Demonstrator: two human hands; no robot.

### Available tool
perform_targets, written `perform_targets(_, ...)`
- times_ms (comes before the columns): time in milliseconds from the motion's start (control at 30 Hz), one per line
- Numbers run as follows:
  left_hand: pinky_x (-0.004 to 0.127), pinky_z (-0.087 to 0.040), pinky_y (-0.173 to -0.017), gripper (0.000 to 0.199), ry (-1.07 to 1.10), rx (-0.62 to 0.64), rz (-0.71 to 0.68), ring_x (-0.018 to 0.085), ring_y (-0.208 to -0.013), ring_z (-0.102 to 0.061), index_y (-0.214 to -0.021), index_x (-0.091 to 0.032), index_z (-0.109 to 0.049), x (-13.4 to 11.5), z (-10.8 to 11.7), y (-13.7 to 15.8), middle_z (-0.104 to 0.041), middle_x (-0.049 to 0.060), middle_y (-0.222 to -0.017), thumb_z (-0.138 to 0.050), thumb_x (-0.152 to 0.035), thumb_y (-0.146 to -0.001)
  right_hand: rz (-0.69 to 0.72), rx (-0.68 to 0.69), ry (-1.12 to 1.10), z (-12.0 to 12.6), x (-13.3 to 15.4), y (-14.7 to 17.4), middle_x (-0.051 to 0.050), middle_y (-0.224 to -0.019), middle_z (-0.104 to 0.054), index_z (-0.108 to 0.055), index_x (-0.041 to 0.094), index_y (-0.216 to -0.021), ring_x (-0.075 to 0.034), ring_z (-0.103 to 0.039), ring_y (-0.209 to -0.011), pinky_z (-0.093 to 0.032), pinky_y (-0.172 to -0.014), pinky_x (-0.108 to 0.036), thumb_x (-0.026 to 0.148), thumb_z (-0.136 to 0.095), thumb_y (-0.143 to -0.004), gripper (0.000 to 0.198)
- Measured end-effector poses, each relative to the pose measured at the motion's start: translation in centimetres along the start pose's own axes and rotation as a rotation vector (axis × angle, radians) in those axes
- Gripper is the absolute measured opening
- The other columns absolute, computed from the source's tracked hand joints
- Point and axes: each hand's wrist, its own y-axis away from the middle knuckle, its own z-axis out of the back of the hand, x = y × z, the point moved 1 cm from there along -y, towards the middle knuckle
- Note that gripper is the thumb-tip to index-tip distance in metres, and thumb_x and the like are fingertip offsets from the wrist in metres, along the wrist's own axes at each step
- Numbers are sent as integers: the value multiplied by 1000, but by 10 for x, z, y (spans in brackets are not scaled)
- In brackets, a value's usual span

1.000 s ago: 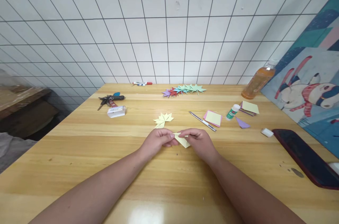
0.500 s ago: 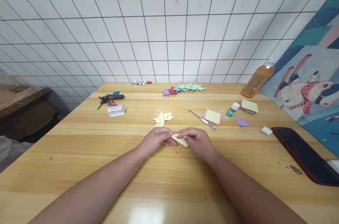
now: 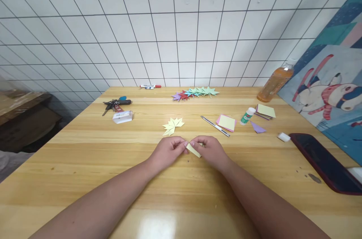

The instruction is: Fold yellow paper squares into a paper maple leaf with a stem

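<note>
The pale-yellow folded paper (image 3: pixel 194 150) was partly hidden at the near middle of the bench (image 3: pixel 147 193): fingers covered its upper edge, leaving a slanting strip visible, so its full shape could not be made out. The left hand (image 3: pixel 168 151) pinched its left tip between thumb and fingers; the right hand (image 3: pixel 210 150) held the other side, thumb on top, most of its fingertips out of sight. Both forearms were cut off below, and a white object (image 3: pixel 356 173) beside the dark phone (image 3: pixel 325 163) was cropped at the right edge.

The bench was glossy, streaked light wood, with a bright glare near the front. Behind it rose a white tiled wall (image 3: pixel 162 24) with dark grout lines; a painted panel (image 3: pixel 333 88), also cropped, leaned at right.

A clear plastic bottle (image 3: pixel 274 83) at the back right contained amber liquid (its label was too blurred to read). A white-capped glue stick (image 3: pixel 247 116) was nearer. At left lay a small white box (image 3: pixel 122 117), its contents not visible.
</note>
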Motion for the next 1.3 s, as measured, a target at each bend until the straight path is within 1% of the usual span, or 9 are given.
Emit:
perform_targets(67,23,-44,-64,32,-19,4,0,15,-65,-60,-72,-19,-67,0,0,0,-70,1,-70,-46,-40,-84,-11,4,7,0,-2,-1,0,-66,-66,-70,19,-72,-15,-56,-62,-40,-58,-24,38,-53,-78,26)
perform_targets(133,23,-44,-64,32,-32,8,-1,15,-65,-60,-72,-19,-67,1,1,0,-70,0,-70,-46,-40,-84,-17,5,16,1,-4,-2,0,-66,-65,-70,19,-74,-14,-54,-60,-39,-56,-23,39,-53,-78,26)
perform_targets(500,23,-42,-60,30,-96,15,-43,15,-63,-59,-72,-19,-67,2,0,0,-69,1,-69,-46,-37,-84,-12,4,43,3,-1,-1,-1,-69,-68,-69,19,-71,-15,-57,-65,-41,-60,-24,36,-53,-77,24)
perform_targets(800,22,-40,-57,26,-70,28,-40,14,-60,-57,-73,-20,-68,1,1,0,-68,0,-68,-49,-35,-82,8,12,31,4,-2,-1,0,-68,-68,-69,19,-70,-15,-58,-64,-41,-59,-23,32,-55,-75,19)
perform_targets(933,24,-44,-63,29,47,44,-5,15,-66,-60,-73,-18,-68,3,1,-1,-69,3,-70,-50,-40,-82,5,15,25,4,-2,-1,1,-68,-67,-68,19,-70,-14,-57,-63,-41,-58,-22,31,-56,-75,18)
perform_targets(1000,26,-46,-66,36,176,41,51,17,-69,-61,-77,-16,-68,4,3,-3,-70,5,-73,-48,-45,-83,2,7,23,5,-1,-1,1,-69,-67,-68,19,-70,-14,-57,-64,-41,-59,-22,31,-55,-75,18)
perform_targets(1100,27,-48,-65,42,322,17,136,18,-71,-63,-84,-14,-66,5,8,-4,-70,8,-74,-45,-50,-83,0,-9,28,5,-1,-1,0,-70,-67,-67,19,-70,-14,-58,-65,-42,-61,-23,31,-55,-75,18)
perform_targets(1167,26,-47,-64,39,314,6,132,18,-71,-62,-84,-14,-66,6,10,-5,-69,7,-73,-50,-49,-81,5,-14,33,6,-1,-2,0,-70,-67,-67,19,-70,-15,-58,-66,-42,-62,-24,30,-54,-75,18)
perform_targets(1300,25,-45,-65,31,212,20,73,18,-70,-62,-79,-15,-66,5,8,-4,-70,6,-74,-58,-45,-77,18,-14,47,5,-1,-2,1,-70,-68,-67,20,-69,-15,-59,-67,-42,-63,-24,30,-54,-75,18)
